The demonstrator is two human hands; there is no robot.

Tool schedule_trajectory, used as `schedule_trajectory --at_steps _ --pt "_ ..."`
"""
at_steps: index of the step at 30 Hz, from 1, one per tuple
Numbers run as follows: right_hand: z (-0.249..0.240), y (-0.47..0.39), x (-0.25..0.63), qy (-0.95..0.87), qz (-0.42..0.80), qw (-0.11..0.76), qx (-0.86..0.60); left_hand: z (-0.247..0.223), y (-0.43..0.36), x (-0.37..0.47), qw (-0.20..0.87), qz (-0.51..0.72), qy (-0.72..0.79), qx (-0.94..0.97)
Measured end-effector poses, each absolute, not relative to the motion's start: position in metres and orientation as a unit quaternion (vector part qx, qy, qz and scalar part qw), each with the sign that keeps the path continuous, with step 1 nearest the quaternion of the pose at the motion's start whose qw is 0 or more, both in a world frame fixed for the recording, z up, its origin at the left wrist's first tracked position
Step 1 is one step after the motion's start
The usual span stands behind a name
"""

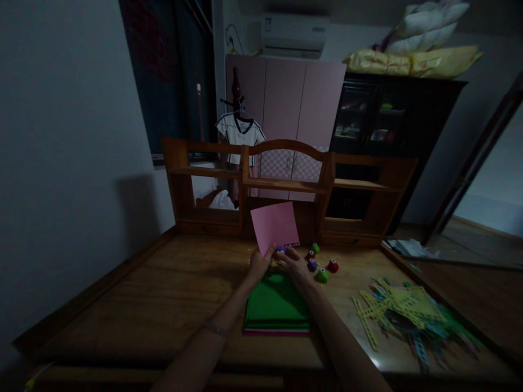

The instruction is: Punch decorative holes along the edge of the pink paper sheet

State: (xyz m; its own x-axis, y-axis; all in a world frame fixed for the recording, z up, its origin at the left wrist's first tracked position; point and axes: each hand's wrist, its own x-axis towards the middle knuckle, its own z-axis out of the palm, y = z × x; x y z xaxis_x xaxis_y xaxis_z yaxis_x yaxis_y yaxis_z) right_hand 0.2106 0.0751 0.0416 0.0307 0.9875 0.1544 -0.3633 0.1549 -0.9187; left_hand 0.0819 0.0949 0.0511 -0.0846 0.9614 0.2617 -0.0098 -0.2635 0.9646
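A pink sheet stands tilted up in front of me, with a row of small cut-outs along its lower right edge. My left hand pinches the sheet at its lower left corner. Close beside it, my right hand is closed on a small purple craft punch at the sheet's lower edge; the fingers partly hide it. Beneath both hands lies a stack of green sheets with pink ones at the bottom. Right of my right hand are several more small punches: red, green and purple.
Yellow, green and blue punched strips lie heaped on the desk's right side. Tiny scraps dot the wooden desk near my hands. A low wooden shelf unit runs along the back edge, and a wall borders the left.
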Motion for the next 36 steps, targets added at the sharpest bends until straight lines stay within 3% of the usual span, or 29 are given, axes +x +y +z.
schedule_trajectory --at_steps 36 --pt "0.032 0.084 0.218 -0.46 0.497 0.619 -0.397 0.036 0.102 0.08 0.417 0.555 0.436 0.573"
